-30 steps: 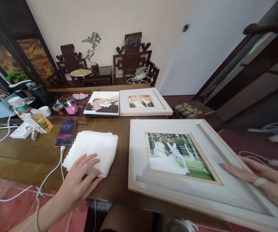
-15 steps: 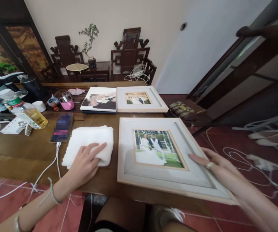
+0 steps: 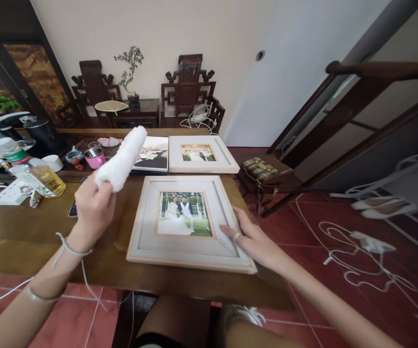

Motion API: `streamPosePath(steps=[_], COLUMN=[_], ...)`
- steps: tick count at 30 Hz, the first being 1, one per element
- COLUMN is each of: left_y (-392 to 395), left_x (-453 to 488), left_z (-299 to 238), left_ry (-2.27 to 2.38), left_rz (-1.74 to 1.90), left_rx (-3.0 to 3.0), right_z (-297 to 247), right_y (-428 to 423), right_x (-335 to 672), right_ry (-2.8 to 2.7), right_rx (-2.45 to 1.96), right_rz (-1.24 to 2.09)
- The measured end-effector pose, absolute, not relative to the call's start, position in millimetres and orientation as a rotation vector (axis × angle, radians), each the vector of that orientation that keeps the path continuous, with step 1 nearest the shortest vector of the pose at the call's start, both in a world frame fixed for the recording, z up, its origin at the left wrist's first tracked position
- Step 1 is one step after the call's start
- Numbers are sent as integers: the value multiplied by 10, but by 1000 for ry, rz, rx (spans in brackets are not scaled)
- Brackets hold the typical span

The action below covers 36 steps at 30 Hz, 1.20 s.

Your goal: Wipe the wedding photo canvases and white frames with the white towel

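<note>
My left hand (image 3: 95, 203) is closed on one end of a folded white towel (image 3: 122, 159), raised above the wooden table (image 3: 100, 258). Beneath that hand, a phone (image 3: 73, 209) lies mostly hidden. My right hand (image 3: 248, 234) grips the right edge of a pale picture frame (image 3: 180, 249), thumb on the face and fingers at the outer side. The frame lies about flat near the table's front edge, its photo of a couple (image 3: 185, 212) facing up. Behind it rests a second framed photo (image 3: 203, 153), beside a photo album (image 3: 154, 157) partly covered by the towel.
Left on the table are an oil-coloured bottle (image 3: 44, 176), a white power strip (image 3: 11, 193), a pink cup (image 3: 95, 158) and a black kettle (image 3: 44, 135). A dark chair (image 3: 379, 96) with a plaid bag (image 3: 261, 168) stands right. Cables (image 3: 361, 251) trail over the red floor.
My left hand has picked the white towel up off the table. My right hand has moved the picture frame left and laid it flatter. The view has shifted slightly.
</note>
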<state>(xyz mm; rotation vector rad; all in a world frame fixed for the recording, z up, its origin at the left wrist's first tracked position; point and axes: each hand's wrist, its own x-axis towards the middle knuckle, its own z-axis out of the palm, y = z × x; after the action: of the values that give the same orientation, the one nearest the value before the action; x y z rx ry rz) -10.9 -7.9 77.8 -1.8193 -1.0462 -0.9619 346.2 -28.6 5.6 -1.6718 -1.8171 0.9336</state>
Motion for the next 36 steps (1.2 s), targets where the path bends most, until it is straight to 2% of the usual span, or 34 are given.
streamPosePath(steps=[5,9,12,17,20,27,36], left_y=[-192,-285,-254,-169,-151,117,138], left_x=[168,434,537,527,453,262,409], left_z=[447,313,329,279,275,525,214], left_ry=[-1038,-1229,-1382,-1317,-1285,-1320,-1327], left_rz=[-767,-575,-429,-361,-416,-796,-344], left_rx=[-2248,-2475,-2557,-2528,-2495,-2328,-2509], right_z=[102,121,70,-63,-127,-212,-214], right_y=[-300,-277,-213,-76,-24,-33,-12], right_x=[3353,3342,3343,3288,3227,3143,3179], right_ry=[-1951,-1965,-1934,-1830,-1823,-1715,-1768], right_rx=[-1851,-1812,-1726,-1421,-1322,-1152,-971], right_rz=[831,778,607,389,452,649,775])
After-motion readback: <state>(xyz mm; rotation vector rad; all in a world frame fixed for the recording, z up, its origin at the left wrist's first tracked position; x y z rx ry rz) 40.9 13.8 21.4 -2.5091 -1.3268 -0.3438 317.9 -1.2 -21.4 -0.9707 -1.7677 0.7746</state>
